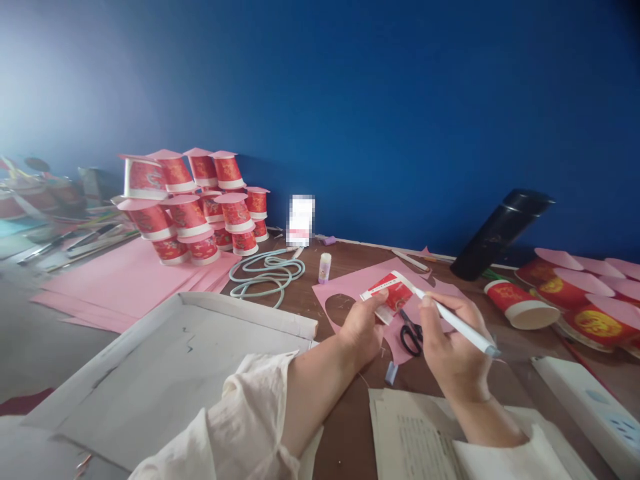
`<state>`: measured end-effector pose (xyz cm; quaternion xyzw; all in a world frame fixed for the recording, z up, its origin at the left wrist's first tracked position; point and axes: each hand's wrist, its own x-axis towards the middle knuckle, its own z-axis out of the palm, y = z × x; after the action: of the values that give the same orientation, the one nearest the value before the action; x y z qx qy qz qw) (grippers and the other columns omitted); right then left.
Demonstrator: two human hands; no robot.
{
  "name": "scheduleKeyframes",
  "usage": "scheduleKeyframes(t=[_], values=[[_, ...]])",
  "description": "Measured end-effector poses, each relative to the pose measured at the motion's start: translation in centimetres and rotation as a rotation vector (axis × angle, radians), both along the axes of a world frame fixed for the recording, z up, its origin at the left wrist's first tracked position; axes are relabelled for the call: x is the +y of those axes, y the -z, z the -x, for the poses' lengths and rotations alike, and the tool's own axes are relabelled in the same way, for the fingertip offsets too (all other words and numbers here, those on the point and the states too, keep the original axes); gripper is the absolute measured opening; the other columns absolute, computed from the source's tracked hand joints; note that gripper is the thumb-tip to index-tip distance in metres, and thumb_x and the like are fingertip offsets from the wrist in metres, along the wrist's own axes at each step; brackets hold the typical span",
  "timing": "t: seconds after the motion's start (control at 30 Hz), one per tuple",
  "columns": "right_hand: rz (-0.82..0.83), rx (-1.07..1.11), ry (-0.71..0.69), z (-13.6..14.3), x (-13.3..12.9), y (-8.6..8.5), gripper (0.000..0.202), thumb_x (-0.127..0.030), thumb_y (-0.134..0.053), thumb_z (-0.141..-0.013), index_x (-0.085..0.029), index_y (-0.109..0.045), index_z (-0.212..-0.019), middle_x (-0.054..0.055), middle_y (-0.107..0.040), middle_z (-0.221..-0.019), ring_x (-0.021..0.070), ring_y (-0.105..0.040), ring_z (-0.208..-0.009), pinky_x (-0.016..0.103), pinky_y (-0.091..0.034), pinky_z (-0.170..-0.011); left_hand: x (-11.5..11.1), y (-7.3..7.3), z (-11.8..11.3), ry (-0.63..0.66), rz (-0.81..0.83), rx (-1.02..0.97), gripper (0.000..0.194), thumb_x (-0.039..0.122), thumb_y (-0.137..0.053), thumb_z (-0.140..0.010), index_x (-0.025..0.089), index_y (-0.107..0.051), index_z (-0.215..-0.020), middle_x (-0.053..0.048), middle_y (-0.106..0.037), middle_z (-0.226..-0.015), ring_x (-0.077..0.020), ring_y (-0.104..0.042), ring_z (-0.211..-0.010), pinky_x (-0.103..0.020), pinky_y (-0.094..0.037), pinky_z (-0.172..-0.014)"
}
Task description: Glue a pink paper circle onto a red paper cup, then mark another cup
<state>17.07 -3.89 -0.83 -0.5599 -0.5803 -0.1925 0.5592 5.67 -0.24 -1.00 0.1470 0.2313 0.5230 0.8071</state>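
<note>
My left hand [363, 330] is closed, thumb on top, on a small red-and-white printed paper piece [393, 291]; its full shape is partly hidden by my fingers. A white marker [457, 323] with a grey-blue end is gripped in my right hand [455, 353], its tip at the right edge of the printed piece. Beneath lies a pink paper sheet [345, 287] with rounded cut-outs. Black-handled scissors [411, 339] rest on it between my hands. Just below them is a small grey-blue cap [391, 372].
Red paper cups [187, 213] with pink paper tops are stacked at left, beside pink sheets [100, 287]. A glue stick [325, 268], a coiled cable [267, 273] and a shallow white box [165, 373] lie nearby. At right are a black bottle [500, 233], a tipped cup [520, 303] and a power strip [590, 407].
</note>
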Motion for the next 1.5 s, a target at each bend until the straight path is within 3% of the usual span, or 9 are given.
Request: scheduleKeyframes(t=[0.43,0.63,1.27,1.5], values=[[0.015,-0.006,0.003,-0.3,0.1,0.1,0.016,-0.032,-0.063,-0.086,-0.017,-0.067,-0.089,0.008,-0.071,-0.082,0.0203,-0.067,-0.078,0.034,-0.053,-0.075,0.3,0.6,-0.2,0.020,0.013,0.037,0.014,0.023,-0.073,-0.073,0.013,-0.072,-0.083,-0.009,-0.075,-0.090,-0.0251,-0.066,-0.102,-0.036,-0.043,-0.103],[0.020,-0.030,-0.002,-0.2,0.1,-0.1,0.013,-0.030,-0.063,-0.087,-0.017,-0.067,-0.089,0.007,-0.071,-0.082,0.0198,-0.068,-0.077,0.033,-0.053,-0.075,0.0,-0.1,0.1,0.058,0.023,0.056,0.013,0.023,-0.069,-0.076,0.013,-0.072,-0.085,-0.010,-0.075,-0.091,-0.0269,-0.066,-0.109,-0.035,-0.042,-0.104],[0.031,-0.064,0.016,-0.2,0.1,-0.1,0.016,-0.031,-0.061,-0.088,-0.016,-0.067,-0.087,0.009,-0.072,-0.082,0.0209,-0.068,-0.077,0.034,-0.053,-0.073,-0.1,-0.5,0.0,0.026,0.067,0.072,0.008,0.019,-0.067,-0.077,0.013,-0.072,-0.079,-0.008,-0.074,-0.084,-0.0228,-0.069,-0.093,-0.033,-0.045,-0.099],[0.038,-0.070,0.032,-0.4,0.1,-0.1,0.017,-0.032,-0.061,-0.088,-0.017,-0.067,-0.087,0.007,-0.072,-0.081,0.0194,-0.068,-0.075,0.032,-0.053,-0.071,0.2,-0.2,0.1,-0.005,0.002,0.050,0.008,0.020,-0.071,-0.075,0.013,-0.073,-0.079,-0.009,-0.074,-0.086,-0.0222,-0.068,-0.092,-0.034,-0.045,-0.101]])
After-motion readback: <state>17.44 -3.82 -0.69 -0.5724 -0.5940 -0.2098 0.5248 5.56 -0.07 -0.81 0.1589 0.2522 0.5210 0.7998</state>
